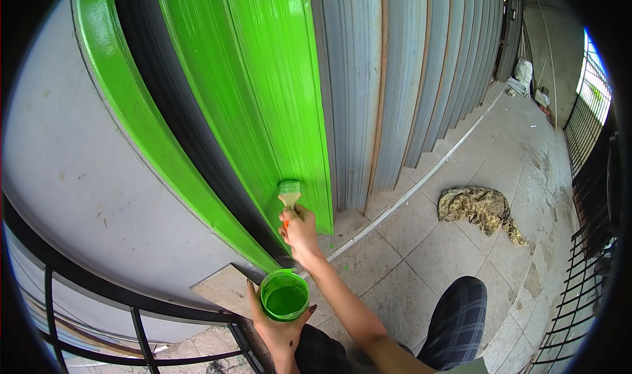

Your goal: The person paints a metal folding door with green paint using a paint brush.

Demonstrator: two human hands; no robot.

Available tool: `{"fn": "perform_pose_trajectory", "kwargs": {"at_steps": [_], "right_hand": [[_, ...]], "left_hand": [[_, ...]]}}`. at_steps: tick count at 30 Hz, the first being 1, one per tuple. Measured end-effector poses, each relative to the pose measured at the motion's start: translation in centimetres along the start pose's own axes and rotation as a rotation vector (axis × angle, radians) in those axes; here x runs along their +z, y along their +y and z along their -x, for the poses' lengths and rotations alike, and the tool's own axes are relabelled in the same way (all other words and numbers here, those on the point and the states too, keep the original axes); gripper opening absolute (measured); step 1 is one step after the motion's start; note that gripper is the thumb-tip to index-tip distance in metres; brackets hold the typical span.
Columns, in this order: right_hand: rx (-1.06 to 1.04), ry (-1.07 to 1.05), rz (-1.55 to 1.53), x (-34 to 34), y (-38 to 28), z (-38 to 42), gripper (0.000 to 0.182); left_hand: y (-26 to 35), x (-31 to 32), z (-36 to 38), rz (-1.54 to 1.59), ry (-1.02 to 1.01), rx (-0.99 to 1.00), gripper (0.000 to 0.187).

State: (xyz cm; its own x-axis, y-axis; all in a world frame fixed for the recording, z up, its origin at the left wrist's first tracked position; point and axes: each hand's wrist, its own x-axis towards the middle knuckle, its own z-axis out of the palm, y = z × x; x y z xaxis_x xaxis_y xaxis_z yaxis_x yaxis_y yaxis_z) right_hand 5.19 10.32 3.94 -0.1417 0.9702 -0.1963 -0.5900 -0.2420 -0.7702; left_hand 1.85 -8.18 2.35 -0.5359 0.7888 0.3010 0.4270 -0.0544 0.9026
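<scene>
My right hand [301, 234] grips the handle of a paintbrush [288, 191], its bristles coated green and touching the lower part of a wet, glossy green metal panel [263, 78]. Below it, my left hand [275, 331] is wrapped round an open tub [303, 283] with green paint [286, 299] inside. Paint is smeared over the tub's rim. To the right of the green panel stand unpainted grey folded metal panels [355, 78] with rusty edges. A green frame strip [145, 133] curves along the left, beside a black gap.
A flat board [227, 288] lies at the wall's foot near the tub. A crumpled patterned cloth [477, 208] is on the tiled floor [375, 275]. A floor track [421, 180] runs under the panels. Black metal grilles [138, 331] stand left and right; bags [523, 72] lie far back.
</scene>
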Motion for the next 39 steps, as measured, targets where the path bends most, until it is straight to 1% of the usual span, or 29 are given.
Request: {"fn": "perform_pose_trajectory", "kwargs": {"at_steps": [3,6,7,9,12,13,16,17,18,21,23,25,28,31,34,38,39], "right_hand": [[0.007,0.015,-0.01,2.4,-2.9,0.1,0.019],[-0.075,-0.051,-0.062,3.8,-4.5,0.8,0.019],[-0.082,-0.043,-0.048,4.5,-5.4,1.4,0.017],[-0.219,-0.152,-0.053,5.9,-6.8,2.7,0.011],[-0.454,-0.316,-0.073,7.9,-10.1,4.8,0.014],[-0.459,-0.357,-0.066,8.2,-11.0,5.2,0.013],[-0.428,-0.503,-0.062,6.7,-11.1,5.4,0.015],[-0.408,-0.515,-0.016,5.4,-11.0,5.4,0.017],[-0.394,-0.513,0.041,3.7,-10.9,5.1,0.018],[-0.3,-0.412,0.197,-2.4,-11.8,4.6,0.034],[-0.33,-0.381,0.298,-6.9,-12.6,4.9,0.037],[-0.282,-0.331,0.251,-9.8,-13.3,5.3,0.032],[-0.184,-0.273,0.24,-12.1,-13.5,6.3,0.027],[-0.143,-0.24,0.392,-15.9,-11.7,6.7,0.024],[0.085,-0.079,0.411,-16.2,-8.2,7.5,0.025],[0.227,-0.089,0.514,-14.1,-3.2,5.7,0.03],[0.211,-0.103,0.487,-12.9,-2.1,5.2,0.029]], "left_hand": [[-0.2,-0.2,0.0,-0.021,0.011,0.009,0.119],[0.1,-0.2,0.1,-0.003,0.013,-0.016,0.12],[0.3,-0.3,0.1,0.001,0.013,-0.03,0.121],[0.4,-0.2,-0.2,0.004,0.015,-0.03,0.121],[0.4,-0.3,0.0,-0.002,0.001,-0.027,0.12],[0.6,-0.3,0.0,0.002,-0.004,-0.039,0.121],[0.2,-0.3,0.1,0.017,0.001,-0.034,0.122],[-0.1,-0.3,0.2,0.022,0.008,-0.027,0.122],[-0.2,-0.4,0.2,-0.002,0.017,-0.004,0.121],[0.2,-0.9,0.5,-0.05,0.026,0.033,0.121],[0.5,-0.9,0.6,-0.046,0.025,0.024,0.121],[0.9,-0.5,0.5,-0.043,0.021,0.031,0.122],[1.5,-0.1,0.6,-0.042,-0.002,0.027,0.123],[2.0,0.6,0.6,-0.023,-0.009,0.027,0.123],[1.9,0.8,0.6,-0.021,0.005,0.022,0.123],[1.7,1.2,0.4,0.008,0.049,0.026,0.122],[1.7,1.2,0.3,0.009,0.058,0.029,0.122]]}}
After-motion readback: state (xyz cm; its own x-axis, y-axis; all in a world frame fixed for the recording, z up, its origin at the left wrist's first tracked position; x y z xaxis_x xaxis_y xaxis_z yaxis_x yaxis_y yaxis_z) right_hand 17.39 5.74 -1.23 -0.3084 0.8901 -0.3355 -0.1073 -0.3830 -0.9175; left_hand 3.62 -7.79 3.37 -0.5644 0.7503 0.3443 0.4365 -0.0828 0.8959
